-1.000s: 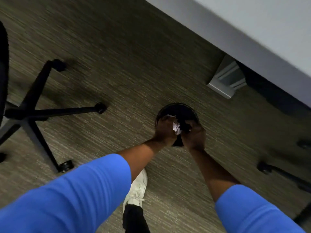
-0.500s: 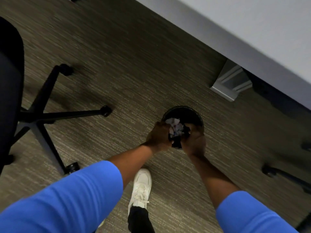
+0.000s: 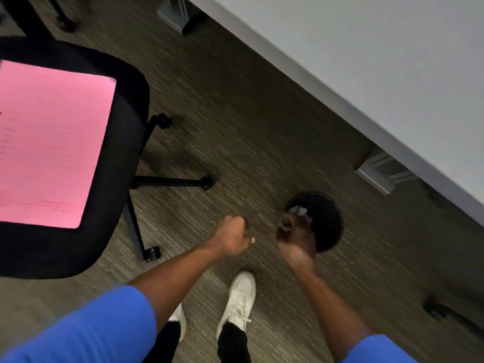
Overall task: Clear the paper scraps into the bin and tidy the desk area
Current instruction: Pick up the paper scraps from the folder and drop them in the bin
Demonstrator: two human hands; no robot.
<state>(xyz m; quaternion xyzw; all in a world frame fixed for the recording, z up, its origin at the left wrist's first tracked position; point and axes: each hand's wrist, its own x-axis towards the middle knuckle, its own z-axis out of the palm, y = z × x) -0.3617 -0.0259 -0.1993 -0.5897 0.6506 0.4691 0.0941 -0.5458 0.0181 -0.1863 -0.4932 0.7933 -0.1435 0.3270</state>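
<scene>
Where the bin (image 3: 330,227) stands on the floor just out from the table (image 3: 366,61) edge, right grip (image 3: 294,238) hangs over its near rim, so anything let go drops inside. Pale scraps (image 3: 297,210) sit at its bent fingertips, over the bin mouth; blur hides whether they are pinched or loose. Left grip (image 3: 231,238) curled to a fist beside it, off the bin, nothing visible in it. Judgement: dumping nearly done. Pink sheet (image 3: 52,142) on chair (image 3: 123,142) probably wants tidying.

Grey-brown striped carpet (image 3: 235,113) covered the floor. A pale grey desk (image 3: 379,61) ran diagonally along the right on grey metal feet (image 3: 378,172). A black wheeled office chair (image 3: 127,121) stood at left.
</scene>
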